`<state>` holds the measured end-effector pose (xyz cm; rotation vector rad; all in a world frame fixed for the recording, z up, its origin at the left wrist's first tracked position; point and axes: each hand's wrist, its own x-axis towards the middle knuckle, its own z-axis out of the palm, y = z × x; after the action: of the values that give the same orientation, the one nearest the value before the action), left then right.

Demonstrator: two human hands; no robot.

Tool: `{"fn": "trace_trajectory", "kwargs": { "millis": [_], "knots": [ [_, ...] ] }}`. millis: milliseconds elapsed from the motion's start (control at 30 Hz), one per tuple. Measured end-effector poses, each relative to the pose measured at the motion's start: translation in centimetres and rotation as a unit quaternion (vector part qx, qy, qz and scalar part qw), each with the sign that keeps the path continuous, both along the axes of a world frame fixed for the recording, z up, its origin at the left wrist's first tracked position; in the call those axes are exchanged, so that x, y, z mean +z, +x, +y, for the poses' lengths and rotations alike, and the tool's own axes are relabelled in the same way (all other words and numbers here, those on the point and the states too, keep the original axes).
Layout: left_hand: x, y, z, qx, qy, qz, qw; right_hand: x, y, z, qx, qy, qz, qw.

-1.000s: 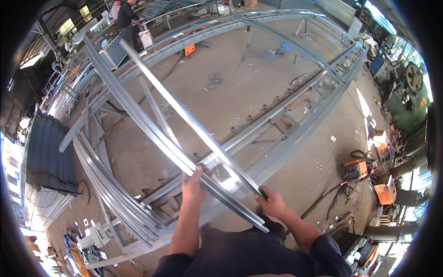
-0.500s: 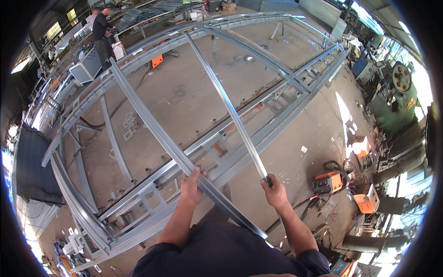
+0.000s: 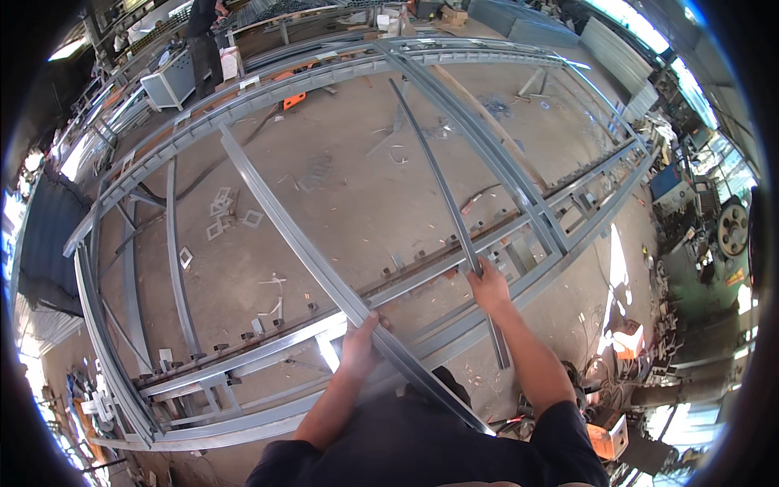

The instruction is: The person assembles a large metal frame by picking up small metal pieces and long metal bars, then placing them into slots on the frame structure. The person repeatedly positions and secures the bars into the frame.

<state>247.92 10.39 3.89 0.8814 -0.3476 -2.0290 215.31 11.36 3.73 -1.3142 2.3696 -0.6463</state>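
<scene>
My left hand (image 3: 359, 347) is closed round a long grey steel channel (image 3: 296, 235). The channel slants from close by my body, over the near rails (image 3: 268, 359) of a large metal frame, and on toward the far side. To its right, my right hand (image 3: 489, 286) grips a thinner dark metal bar (image 3: 441, 174) partway along its length. One end of that bar sticks out behind my hand toward me; the other reaches out over the inside of the frame. Part of each hand's grip is hidden from above.
The curved far rail (image 3: 316, 73) arcs across the back, and a double crossbar (image 3: 479, 134) spans the frame's right part. White square pieces (image 3: 223, 199) lie on the floor. Orange equipment (image 3: 608, 438) and cables stand at lower right. A person (image 3: 203, 49) stands at upper left.
My right hand has moved forward with the thin bar, whose bright face now looks dark. My left hand still grips the channel, whose far end has drawn back from the far rail. The view has shifted.
</scene>
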Motion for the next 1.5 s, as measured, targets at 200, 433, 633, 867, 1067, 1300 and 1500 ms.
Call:
{"fn": "trace_trajectory", "kwargs": {
  "millis": [200, 433, 633, 867, 1067, 1300, 1500],
  "knots": [
    [1.4, -7.1, -3.1, 0.079, 0.056, -0.067, 0.993, -1.5, -7.6, -18.0, 0.056, 0.012, 0.013, 0.998],
    [0.3, -13.9, -5.5, 0.170, 0.056, -0.074, 0.981, -6.4, -14.7, -32.4, 0.103, -0.007, -0.016, 0.995],
    [-1.1, -18.1, -7.5, 0.214, 0.084, -0.140, 0.963, -11.7, -18.5, -35.3, 0.080, -0.041, -0.027, 0.996],
    [-2.9, -20.7, -8.8, 0.220, 0.110, -0.147, 0.958, -15.5, -25.8, -36.3, 0.139, 0.083, -0.032, 0.986],
    [-4.0, -22.3, -10.7, 0.179, 0.164, -0.167, 0.956, -17.3, -29.6, -36.9, 0.187, 0.057, 0.014, 0.981],
    [-4.8, -24.2, -14.6, 0.186, 0.117, -0.126, 0.967, -10.4, -18.8, -25.4, 0.267, -0.064, -0.049, 0.960],
    [-5.1, -25.5, -19.2, 0.095, 0.082, -0.159, 0.979, 0.3, -11.7, -13.7, 0.257, 0.214, -0.368, 0.868]
  ]
}}
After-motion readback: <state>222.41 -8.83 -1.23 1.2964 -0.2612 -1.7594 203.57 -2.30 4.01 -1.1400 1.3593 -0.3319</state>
